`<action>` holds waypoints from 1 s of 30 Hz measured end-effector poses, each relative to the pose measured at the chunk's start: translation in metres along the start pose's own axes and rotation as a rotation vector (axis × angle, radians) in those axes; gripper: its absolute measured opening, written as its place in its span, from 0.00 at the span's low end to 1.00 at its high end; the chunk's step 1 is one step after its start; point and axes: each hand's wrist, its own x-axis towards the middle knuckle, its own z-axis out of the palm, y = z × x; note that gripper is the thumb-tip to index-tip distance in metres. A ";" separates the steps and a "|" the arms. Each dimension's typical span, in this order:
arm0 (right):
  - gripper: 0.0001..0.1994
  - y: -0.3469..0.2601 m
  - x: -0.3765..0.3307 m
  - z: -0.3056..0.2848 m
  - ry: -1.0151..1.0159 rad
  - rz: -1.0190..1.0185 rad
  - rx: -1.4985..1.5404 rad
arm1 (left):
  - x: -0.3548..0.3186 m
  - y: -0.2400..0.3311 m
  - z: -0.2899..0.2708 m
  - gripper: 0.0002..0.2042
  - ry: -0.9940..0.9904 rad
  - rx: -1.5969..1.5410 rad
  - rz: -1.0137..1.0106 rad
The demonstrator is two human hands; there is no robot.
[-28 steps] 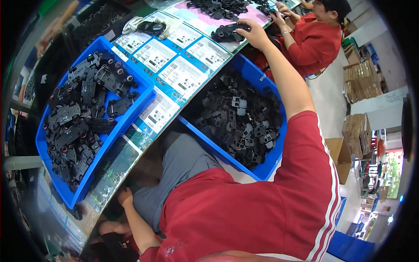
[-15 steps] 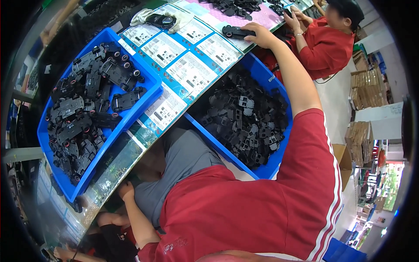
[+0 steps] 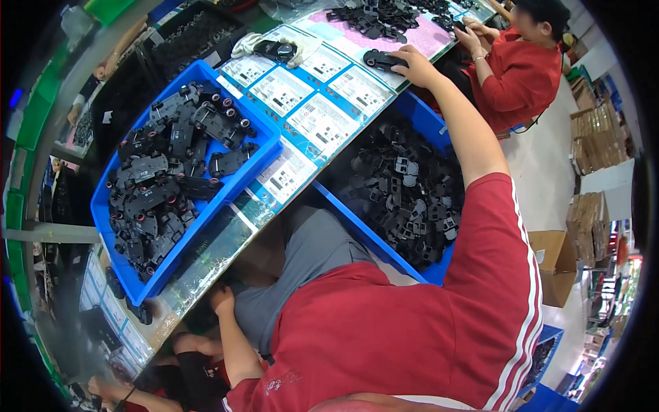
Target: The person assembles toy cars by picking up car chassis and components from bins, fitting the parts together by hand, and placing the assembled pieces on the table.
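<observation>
At the table's far right edge, my right hand [image 3: 417, 66] has its fingers closed on one end of a black toy car chassis [image 3: 383, 60], which rests on the tabletop. My left hand [image 3: 222, 300] is low beside my thigh, by the table's near edge; shadow hides its fingers. A blue bin [image 3: 278, 145] on the table to the left holds many black toy car chassis [image 3: 147, 165], some with red-rimmed wheels. Below the table edge, a second blue bin [image 3: 364, 242] contains a heap of small black plastic parts [image 3: 405, 199].
Printed sheets [image 3: 312, 123] cover the tabletop. A white glove [image 3: 247, 44] lies there with a black car body [image 3: 276, 50] on it. More black parts [image 3: 374, 17] sit on a pink mat [image 3: 429, 38]. A co-worker in red [image 3: 515, 75] sits at right; cardboard boxes [image 3: 552, 268] stand behind.
The whole view has shifted, so the table and bins appear farther right and lower. My right hand keeps its hold on the toy car chassis, and my left hand stays by my thigh.
</observation>
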 end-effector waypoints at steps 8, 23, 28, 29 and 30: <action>0.29 -0.019 -0.005 0.003 0.012 0.106 -0.057 | 0.006 0.008 -0.002 0.14 -0.013 -0.010 -0.076; 0.27 -0.012 -0.011 0.009 0.071 0.085 -0.097 | 0.000 0.008 -0.007 0.11 0.069 -0.093 -0.068; 0.28 -0.042 -0.016 0.015 0.077 0.229 -0.115 | -0.008 0.006 0.002 0.12 0.135 -0.152 -0.041; 0.27 -0.055 -0.022 0.018 0.081 0.260 -0.084 | -0.014 0.011 0.000 0.12 0.129 -0.234 -0.043; 0.27 -0.067 -0.036 0.021 0.157 0.259 -0.019 | -0.017 0.015 0.006 0.11 0.180 -0.337 -0.001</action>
